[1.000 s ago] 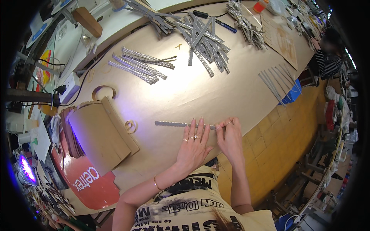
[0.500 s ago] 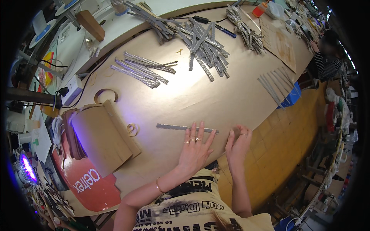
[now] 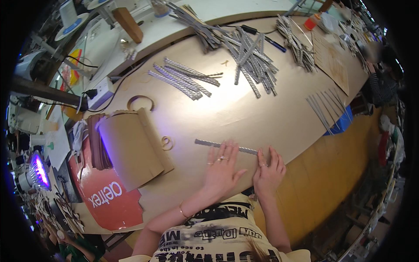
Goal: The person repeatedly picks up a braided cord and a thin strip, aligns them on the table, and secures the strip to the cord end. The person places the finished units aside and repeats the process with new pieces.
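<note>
A narrow grey braided strip (image 3: 203, 142) lies on the brown paper-covered table (image 3: 187, 124) in front of me. My left hand (image 3: 221, 172) rests flat across its middle, fingers stretched out and hiding part of it. At the strip's right end is my right hand (image 3: 269, 172), its fingertips on the table and slightly spread. The index fingertip touches or nearly touches that end. Farther off lie a small group of similar braided strips (image 3: 185, 83) and a bigger loose pile of grey strips (image 3: 255, 59).
Left of my hands stand stacked brown sheets (image 3: 131, 148) beside a red board (image 3: 109, 192). Rings of tape (image 3: 166, 143) lie close by. Thin grey strips (image 3: 321, 109) overhang the right edge near a blue bin (image 3: 342, 122). A striped-sleeved person (image 3: 382, 87) is at far right.
My right hand has moved in to the strip's right end and lowered onto the table. The left hand stays flat on the strip, fingers closer together. The whole view has shifted.
</note>
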`<action>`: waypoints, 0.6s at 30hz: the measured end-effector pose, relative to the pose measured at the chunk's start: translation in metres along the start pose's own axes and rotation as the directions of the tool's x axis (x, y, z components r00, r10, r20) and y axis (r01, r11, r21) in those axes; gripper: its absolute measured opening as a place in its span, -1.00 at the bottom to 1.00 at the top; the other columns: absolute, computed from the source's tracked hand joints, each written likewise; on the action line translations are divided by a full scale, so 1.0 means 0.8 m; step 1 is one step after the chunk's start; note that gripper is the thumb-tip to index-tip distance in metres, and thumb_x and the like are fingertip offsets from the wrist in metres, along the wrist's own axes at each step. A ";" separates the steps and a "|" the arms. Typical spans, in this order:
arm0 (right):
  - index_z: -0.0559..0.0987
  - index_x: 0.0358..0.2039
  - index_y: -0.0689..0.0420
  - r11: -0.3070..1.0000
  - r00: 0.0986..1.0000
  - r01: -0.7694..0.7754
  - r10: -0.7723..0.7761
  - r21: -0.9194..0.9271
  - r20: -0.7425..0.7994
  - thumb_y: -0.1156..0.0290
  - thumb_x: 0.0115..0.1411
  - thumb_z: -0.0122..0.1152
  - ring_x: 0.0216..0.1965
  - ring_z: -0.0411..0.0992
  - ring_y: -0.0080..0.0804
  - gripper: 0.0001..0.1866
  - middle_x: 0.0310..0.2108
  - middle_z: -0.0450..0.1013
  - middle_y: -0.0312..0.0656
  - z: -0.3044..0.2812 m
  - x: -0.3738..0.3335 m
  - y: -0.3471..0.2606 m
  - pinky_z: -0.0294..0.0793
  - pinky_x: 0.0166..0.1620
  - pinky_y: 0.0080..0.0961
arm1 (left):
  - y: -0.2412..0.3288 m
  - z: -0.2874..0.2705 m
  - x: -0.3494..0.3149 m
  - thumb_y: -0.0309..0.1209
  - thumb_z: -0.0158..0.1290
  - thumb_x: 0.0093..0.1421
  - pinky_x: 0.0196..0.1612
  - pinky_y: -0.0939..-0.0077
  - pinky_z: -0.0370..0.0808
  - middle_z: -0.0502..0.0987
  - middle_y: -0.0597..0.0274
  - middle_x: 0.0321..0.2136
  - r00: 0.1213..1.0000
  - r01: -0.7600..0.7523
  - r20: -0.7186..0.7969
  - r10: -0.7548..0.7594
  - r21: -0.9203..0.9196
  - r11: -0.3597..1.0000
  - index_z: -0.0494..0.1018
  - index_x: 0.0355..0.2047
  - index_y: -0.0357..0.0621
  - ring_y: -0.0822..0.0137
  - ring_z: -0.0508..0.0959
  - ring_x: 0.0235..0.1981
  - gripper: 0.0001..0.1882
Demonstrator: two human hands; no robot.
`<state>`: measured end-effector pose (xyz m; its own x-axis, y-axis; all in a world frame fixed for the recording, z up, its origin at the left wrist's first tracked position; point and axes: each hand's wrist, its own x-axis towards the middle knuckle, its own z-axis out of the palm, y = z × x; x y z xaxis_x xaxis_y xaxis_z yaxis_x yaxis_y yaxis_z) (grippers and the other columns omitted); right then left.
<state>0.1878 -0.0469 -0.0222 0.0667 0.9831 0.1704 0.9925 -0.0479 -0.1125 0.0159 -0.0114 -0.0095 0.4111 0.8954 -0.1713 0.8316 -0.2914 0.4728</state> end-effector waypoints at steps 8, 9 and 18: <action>0.52 0.16 -0.16 1.000 0.999 0.000 0.000 -0.003 -0.047 0.49 0.12 0.15 0.19 0.25 -0.05 -0.45 0.23 0.30 -0.07 0.003 0.000 -0.002 0.19 0.13 -0.07 | -0.069 -0.029 -0.027 0.08 -0.02 0.27 0.43 -0.11 -0.26 0.04 0.01 0.42 0.972 0.182 -0.162 -0.168 0.075 0.980 0.01 0.41 -0.19 0.03 0.04 0.44 -0.13; 0.52 0.15 -0.16 1.000 0.998 0.003 -0.003 -0.011 -0.067 0.50 0.12 0.15 0.19 0.26 -0.04 -0.46 0.22 0.31 -0.06 0.004 -0.001 -0.001 0.19 0.13 -0.07 | -0.071 -0.029 -0.028 0.08 -0.02 0.27 0.43 -0.11 -0.26 0.05 0.01 0.42 0.967 0.188 -0.193 -0.165 0.106 0.977 0.01 0.41 -0.19 0.02 0.03 0.44 -0.13; 0.54 0.01 0.08 0.939 0.975 0.117 -0.046 0.323 -0.218 0.39 0.17 0.21 0.08 0.31 -0.03 -0.64 0.04 0.39 -0.05 -0.010 0.038 -0.041 0.25 0.09 -0.13 | -0.079 -0.019 -0.032 0.03 0.01 0.27 0.43 -0.10 -0.30 -0.18 -0.34 0.41 0.958 0.182 -0.241 -0.159 0.075 0.980 -0.04 0.36 -0.48 -0.25 -0.17 0.44 -0.06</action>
<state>0.1580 -0.0168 -0.0058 0.0414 0.9220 0.3848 0.9069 0.1269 -0.4018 -0.0531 -0.0108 -0.0219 0.1716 0.9847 -0.0311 0.9181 -0.1484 0.3675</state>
